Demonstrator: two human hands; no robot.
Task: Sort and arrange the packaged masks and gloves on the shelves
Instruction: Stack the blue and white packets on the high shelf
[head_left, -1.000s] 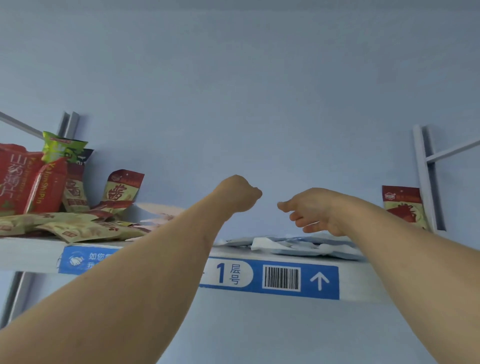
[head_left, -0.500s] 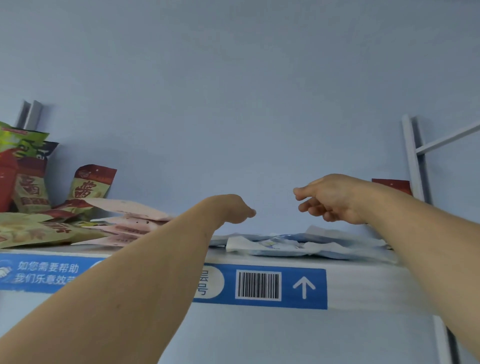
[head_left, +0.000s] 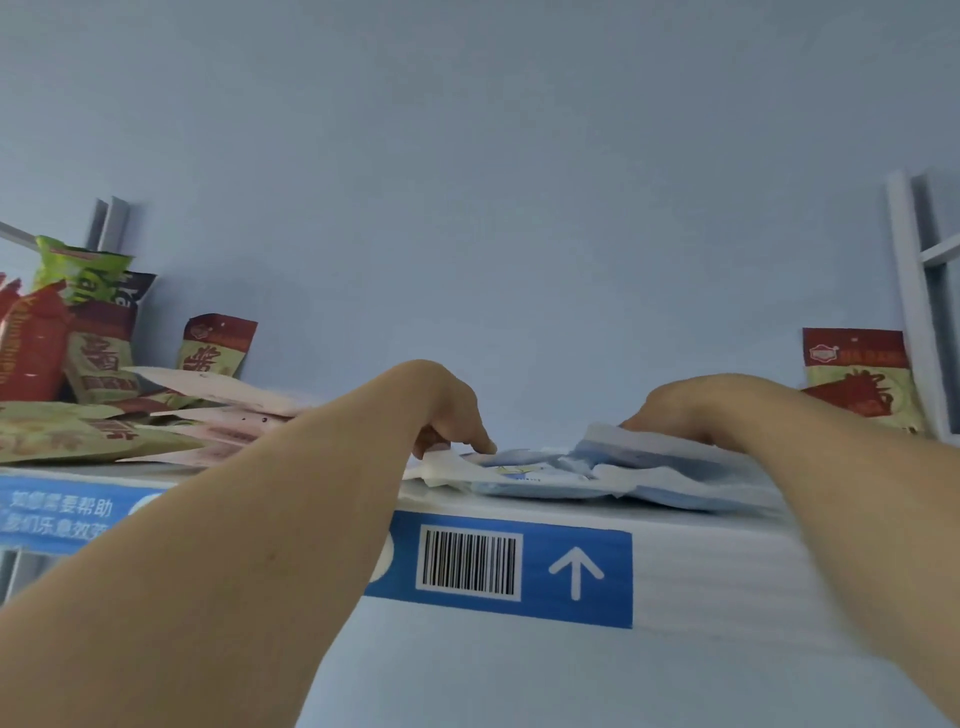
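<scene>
The blue-white mask packets (head_left: 587, 467) lie on the shelf (head_left: 727, 561) edge, centre-right. Left hand (head_left: 447, 410) pinches one packet corner; right hand (head_left: 691, 405) presses the pile, finger spread hidden. Square edges before stacking.

Single head-worn view, set below the shelf edge (head_left: 701, 561) and facing upward and forward at it, close in. The shelf edge crosses the lower middle of the frame; the blue wall (head_left: 493, 182) fills everything above it.
</scene>
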